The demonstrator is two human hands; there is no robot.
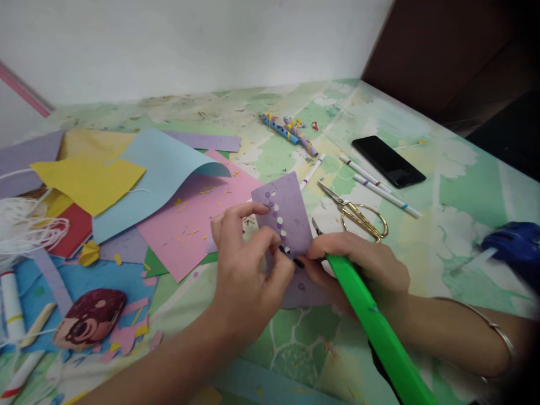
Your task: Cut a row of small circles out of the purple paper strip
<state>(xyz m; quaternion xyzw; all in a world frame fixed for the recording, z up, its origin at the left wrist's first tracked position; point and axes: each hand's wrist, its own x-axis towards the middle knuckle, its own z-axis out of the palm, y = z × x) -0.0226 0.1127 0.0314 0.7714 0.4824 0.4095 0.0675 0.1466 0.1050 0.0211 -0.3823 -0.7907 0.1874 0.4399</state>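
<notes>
A strip of purple paper [300, 219] is held up in front of me, with a row of small round holes and drawn purple circles on it. My left hand [248, 264] pinches its left side, the index fingertip resting near the upper holes and other fingertips by the lowest hole. Gripped in my right hand [363, 264] is a green box cutter [371, 315], its small metal tip pointing up beside the paper. The right fingertips also touch the paper's lower right edge. Gold-handled scissors [363, 219] lie just beyond my right hand.
Coloured paper sheets, including a pink one [198, 219] and a light blue one [147, 169], cover the left. White string [29, 219] and a bear-faced case [90, 318] lie there too. A phone [388, 160], markers [388, 194] and rolled paper tubes [291, 135] lie farther back.
</notes>
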